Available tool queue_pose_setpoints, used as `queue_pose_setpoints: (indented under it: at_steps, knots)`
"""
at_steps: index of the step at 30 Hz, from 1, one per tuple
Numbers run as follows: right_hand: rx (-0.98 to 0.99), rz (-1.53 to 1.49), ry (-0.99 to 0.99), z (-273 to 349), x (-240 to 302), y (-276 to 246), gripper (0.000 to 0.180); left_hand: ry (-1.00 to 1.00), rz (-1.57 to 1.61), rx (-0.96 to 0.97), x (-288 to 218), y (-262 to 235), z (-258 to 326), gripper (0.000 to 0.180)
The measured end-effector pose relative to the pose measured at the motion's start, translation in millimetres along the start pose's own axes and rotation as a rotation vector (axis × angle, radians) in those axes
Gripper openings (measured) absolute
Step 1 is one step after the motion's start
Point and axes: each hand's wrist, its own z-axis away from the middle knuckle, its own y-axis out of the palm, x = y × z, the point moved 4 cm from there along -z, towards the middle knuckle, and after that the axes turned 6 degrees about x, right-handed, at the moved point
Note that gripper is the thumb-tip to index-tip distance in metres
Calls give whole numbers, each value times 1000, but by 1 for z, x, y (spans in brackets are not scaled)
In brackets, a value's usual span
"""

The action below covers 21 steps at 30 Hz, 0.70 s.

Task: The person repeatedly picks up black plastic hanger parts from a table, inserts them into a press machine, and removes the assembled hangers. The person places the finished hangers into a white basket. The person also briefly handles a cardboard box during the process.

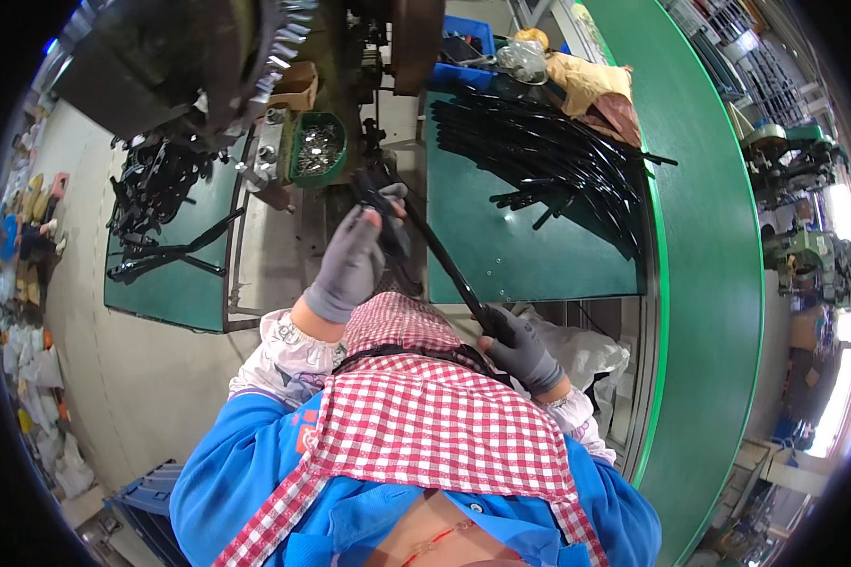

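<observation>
A long black tube [446, 261] slants across in front of my apron. Its lower right end is gripped by my right hand [523, 353] in a grey glove with darker fingers. My left hand [350, 263], also gloved in grey, is raised by the tube's upper end, with fingers bent around a dark part there. That part's exact shape is lost against the dark machine behind it. Just beyond my left hand stands a green bin [318, 148] full of small shiny metal pieces.
A large dark machine [161, 57] with a toothed wheel looms at upper left. Many black tubes [539, 156] lie piled on the right green table [529, 279]; black parts [161, 184] cover the left one. A blue crate [468, 38] stands behind. A green bench [704, 283] runs along the right.
</observation>
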Motion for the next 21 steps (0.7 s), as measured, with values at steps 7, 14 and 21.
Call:
queue_pose_setpoints:
  at_steps: [7,14,21]
  knots:
    - [438,-574,272,-29,11,38,51,217,230,0,-49,-41,43,47]
    - [108,350,-408,-155,44,124,47,-139,-235,203,-49,-46,74,37]
    - [-121,641,-259,-199,97,119,45,-240,-256,-80,-166,-140,116,43]
